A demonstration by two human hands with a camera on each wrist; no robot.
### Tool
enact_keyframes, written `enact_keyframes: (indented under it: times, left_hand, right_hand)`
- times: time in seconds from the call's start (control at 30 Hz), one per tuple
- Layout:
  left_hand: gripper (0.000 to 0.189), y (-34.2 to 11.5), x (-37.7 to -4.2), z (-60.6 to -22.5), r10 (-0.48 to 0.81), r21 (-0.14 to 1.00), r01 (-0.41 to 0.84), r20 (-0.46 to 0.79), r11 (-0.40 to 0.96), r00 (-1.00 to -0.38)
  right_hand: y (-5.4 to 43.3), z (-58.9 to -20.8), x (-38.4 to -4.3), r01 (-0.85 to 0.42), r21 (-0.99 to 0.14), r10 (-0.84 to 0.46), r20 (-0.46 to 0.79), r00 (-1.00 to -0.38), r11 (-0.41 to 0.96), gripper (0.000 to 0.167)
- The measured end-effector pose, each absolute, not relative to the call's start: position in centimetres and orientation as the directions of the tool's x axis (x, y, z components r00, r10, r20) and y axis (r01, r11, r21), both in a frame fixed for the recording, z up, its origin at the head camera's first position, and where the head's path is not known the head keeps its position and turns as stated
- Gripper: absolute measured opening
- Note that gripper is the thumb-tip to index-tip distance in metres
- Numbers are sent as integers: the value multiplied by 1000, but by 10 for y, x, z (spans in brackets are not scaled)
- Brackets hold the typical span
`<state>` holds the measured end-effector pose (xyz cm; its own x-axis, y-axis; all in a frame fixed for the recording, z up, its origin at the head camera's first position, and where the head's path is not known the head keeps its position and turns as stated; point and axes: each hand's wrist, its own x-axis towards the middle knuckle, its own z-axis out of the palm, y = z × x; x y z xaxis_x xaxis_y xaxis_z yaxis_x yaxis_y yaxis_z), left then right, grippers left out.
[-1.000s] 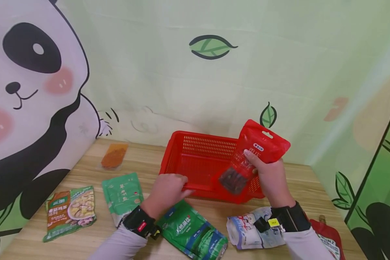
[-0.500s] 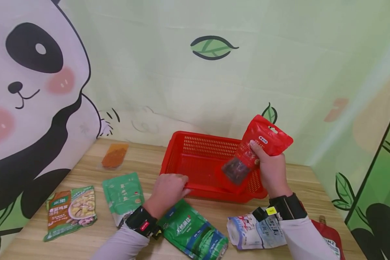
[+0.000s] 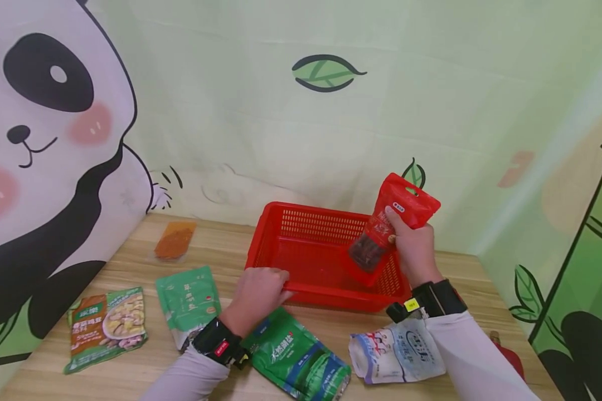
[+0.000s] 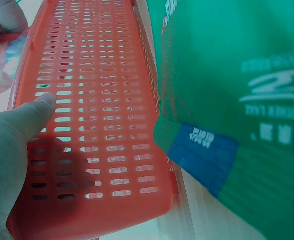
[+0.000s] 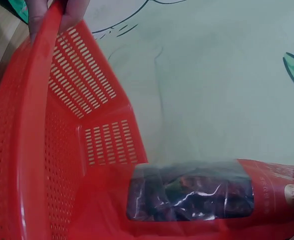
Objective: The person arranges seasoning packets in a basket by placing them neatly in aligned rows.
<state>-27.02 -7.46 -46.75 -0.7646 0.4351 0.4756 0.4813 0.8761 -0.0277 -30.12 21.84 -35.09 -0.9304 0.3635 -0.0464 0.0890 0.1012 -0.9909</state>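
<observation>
My right hand [image 3: 415,248] grips a red stand-up pouch [image 3: 381,236] by its upper part, thumb across the front. The pouch leans, its lower end with a clear window of dark dried pieces [image 5: 189,192] inside the right part of a red plastic basket [image 3: 306,262]. At the basket's near left rim, my left hand [image 3: 258,295] holds on, its thumb [image 4: 39,112] against the slotted outer wall and its fingers over the edge. Just below that hand lies a green and blue pouch [image 3: 301,356], which also fills the right side of the left wrist view.
On the wooden table [image 3: 221,239] lie an orange-brown packet [image 3: 175,240], a green pouch [image 3: 190,301] and a brown-green food packet [image 3: 107,328] to the left. A white-blue pouch [image 3: 398,353] and a partly hidden red spouted pouch [image 3: 508,356] lie right. A printed cloth [image 3: 331,139] hangs behind.
My right hand has moved farther back and slightly up, taking the red pouch deeper over the basket. The white-blue pouch shows more fully. My left hand stays on the rim.
</observation>
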Motion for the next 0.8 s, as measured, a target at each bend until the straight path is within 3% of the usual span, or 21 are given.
enact_keyframes:
  times: [0.23, 0.5, 0.8]
  left_hand:
    - [38, -76, -272, -468, 438, -30, 484, 474, 875, -764]
    - [37, -76, -273, -469, 445, -32, 489, 472, 872, -761]
    - [34, -75, -273, -469, 432, -19, 478, 460, 878, -776]
  right_hand:
    - [224, -360, -316, 133, -979, 349, -71, -934, 157, 81]
    - [230, -367, -331, 171, -960, 318, -95, -943, 222, 66]
    - [231, -375, -337, 205, -897, 321, -75, -944, 391, 56]
